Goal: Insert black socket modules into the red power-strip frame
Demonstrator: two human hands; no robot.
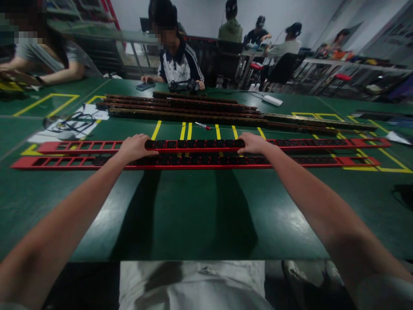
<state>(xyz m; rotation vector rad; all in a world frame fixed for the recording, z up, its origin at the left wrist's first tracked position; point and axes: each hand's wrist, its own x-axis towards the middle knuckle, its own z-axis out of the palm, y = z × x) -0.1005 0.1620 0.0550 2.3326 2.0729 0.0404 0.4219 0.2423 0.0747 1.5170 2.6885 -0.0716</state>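
Two long red rails with black socket-like inserts lie side by side across the green table [190,215]. Both my hands grip the farther red rail [196,150]: my left hand [137,146] left of its middle, my right hand [253,143] right of it. Fingers wrap over the far edge, with thumbs on the near side. Just in front, the nearer red rail [193,167] lies parallel and untouched. Near their left ends both rails show open rectangular slots. Whether the held rail is lifted off the table I cannot tell.
Several dark brown rails [180,105] lie beyond the red ones. A red-and-white pen [203,125] is between them. Black cables [72,122] rest on white paper at left. A person [177,60] sits opposite beside a phone [145,86]; a white power strip [272,100] is farther right.
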